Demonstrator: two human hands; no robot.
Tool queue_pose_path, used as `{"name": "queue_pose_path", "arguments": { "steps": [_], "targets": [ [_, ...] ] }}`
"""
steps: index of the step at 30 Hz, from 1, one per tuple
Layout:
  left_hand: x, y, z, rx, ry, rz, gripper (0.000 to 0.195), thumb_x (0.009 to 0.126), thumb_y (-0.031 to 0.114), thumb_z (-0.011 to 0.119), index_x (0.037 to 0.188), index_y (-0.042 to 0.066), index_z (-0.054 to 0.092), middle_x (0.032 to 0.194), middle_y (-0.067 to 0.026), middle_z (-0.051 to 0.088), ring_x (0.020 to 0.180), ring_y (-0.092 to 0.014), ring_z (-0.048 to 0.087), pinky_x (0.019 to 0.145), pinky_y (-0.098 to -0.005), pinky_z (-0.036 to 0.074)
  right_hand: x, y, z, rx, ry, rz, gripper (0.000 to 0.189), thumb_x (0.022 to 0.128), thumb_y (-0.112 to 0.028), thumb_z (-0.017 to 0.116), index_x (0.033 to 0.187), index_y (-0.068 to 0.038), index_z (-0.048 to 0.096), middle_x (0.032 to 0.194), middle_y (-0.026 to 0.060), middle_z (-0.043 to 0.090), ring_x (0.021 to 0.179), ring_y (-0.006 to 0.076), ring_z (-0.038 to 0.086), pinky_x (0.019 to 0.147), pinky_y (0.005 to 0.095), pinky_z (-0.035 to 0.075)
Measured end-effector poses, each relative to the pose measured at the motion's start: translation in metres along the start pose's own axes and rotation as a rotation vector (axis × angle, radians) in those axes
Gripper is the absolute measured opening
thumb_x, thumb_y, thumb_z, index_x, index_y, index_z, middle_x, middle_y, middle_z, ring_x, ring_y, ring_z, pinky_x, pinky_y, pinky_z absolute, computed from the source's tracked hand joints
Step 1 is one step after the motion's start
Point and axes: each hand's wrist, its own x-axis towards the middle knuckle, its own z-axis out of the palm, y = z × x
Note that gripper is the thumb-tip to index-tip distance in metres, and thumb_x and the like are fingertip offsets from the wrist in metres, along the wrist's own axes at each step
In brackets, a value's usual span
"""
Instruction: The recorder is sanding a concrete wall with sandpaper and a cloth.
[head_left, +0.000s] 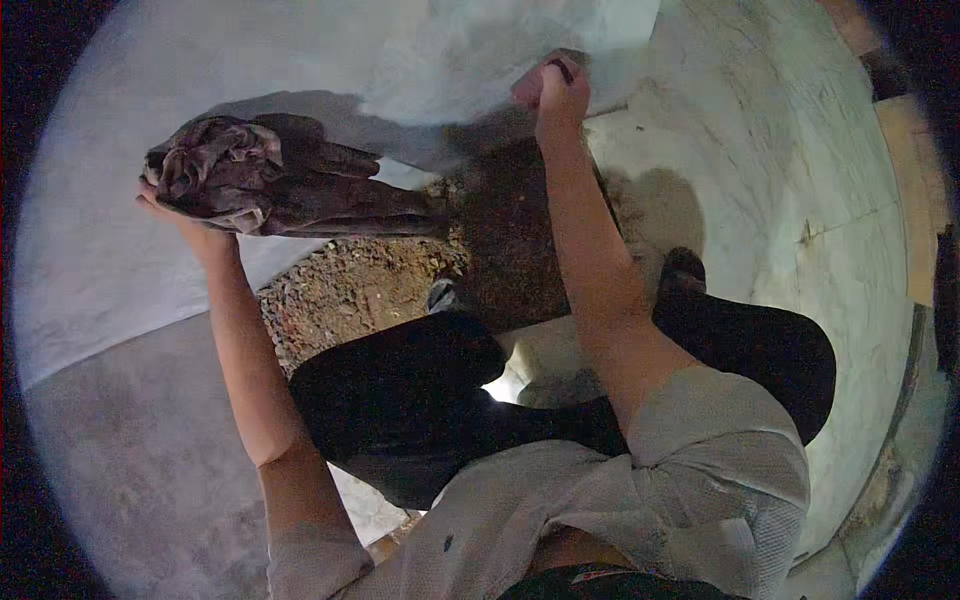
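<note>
At the upper left, my left hand (150, 196) grips a bundled dark brown cloth (247, 172), possibly a garment or a sack. Folds of it trail rightward over a patch of gravelly soil (352, 289). My right hand (564, 91) is farther out, at the top centre, with its fingers closed around a small pinkish-red object (529, 86). That object looks like a block or pad, but it is partly hidden by the hand. It is close to a pale slab surface (480, 60), and I cannot tell whether it touches.
Between my legs lies a dark brown, shadowed strip (510, 240). Pale veined stone slabs (795, 165) spread to the right, with a brownish board (907, 187) at the far edge. A grey slab (150, 435) is at the lower left. My shoe (681, 270) rests on the right-hand slabs.
</note>
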Motion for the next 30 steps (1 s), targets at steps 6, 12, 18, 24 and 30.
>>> {"name": "queue_pose_path", "arguments": {
  "steps": [6,12,18,24,30],
  "targets": [
    [0.002,0.002,0.000,0.098,-0.002,0.048,0.113,0.092,0.051,0.076,0.166,0.000,0.007,0.171,-0.0307,0.006,0.158,-0.054,0.004,0.127,-0.0622,0.012,0.015,0.007,-0.022,0.309,0.217,0.110,0.025,0.087,-0.013,0.065,0.108,0.000,0.064,0.102,0.0122,0.065,0.089,0.0265,0.065,0.071,0.0459,0.054],
    [-0.001,0.016,0.000,-0.252,0.030,-0.188,0.121,0.086,0.041,0.085,0.167,0.002,0.005,0.172,-0.0305,0.003,0.161,-0.047,0.002,0.129,-0.0537,0.016,0.006,-0.008,-0.011,-0.004,-0.083,-0.140,0.015,0.089,-0.012,0.065,0.101,-0.002,0.063,0.100,0.0094,0.062,0.080,0.0214,0.062,0.071,0.0376,0.052],
    [-0.003,0.013,-0.001,-0.111,0.016,-0.128,0.120,0.086,0.042,0.085,0.168,0.003,0.005,0.173,-0.0295,0.000,0.161,-0.048,-0.006,0.129,-0.0575,0.011,0.018,0.014,-0.031,0.138,0.299,0.197,0.025,0.098,-0.025,0.061,0.112,-0.005,0.064,0.102,0.0110,0.067,0.093,0.0282,0.068,0.077,0.0484,0.059],
    [0.000,-0.009,0.000,0.104,-0.088,0.045,0.112,0.089,0.048,0.080,0.167,0.006,0.012,0.173,-0.0265,0.005,0.158,-0.053,-0.001,0.127,-0.0629,0.009,0.021,0.004,-0.023,-0.031,-0.075,-0.017,0.033,0.098,-0.020,0.059,0.124,0.000,0.058,0.107,0.0108,0.063,0.092,0.0270,0.064,0.076,0.0454,0.054],
    [0.000,-0.001,0.004,-0.047,0.049,-0.002,0.103,0.089,0.051,0.077,0.166,0.010,0.023,0.172,-0.0264,0.008,0.155,-0.059,0.004,0.125,-0.0667,0.008,0.008,0.003,-0.016,0.022,0.264,-0.012,0.047,0.095,-0.017,0.064,0.136,0.003,0.055,0.117,0.0140,0.063,0.107,0.0270,0.062,0.092,0.0441,0.054]
  ]
}}
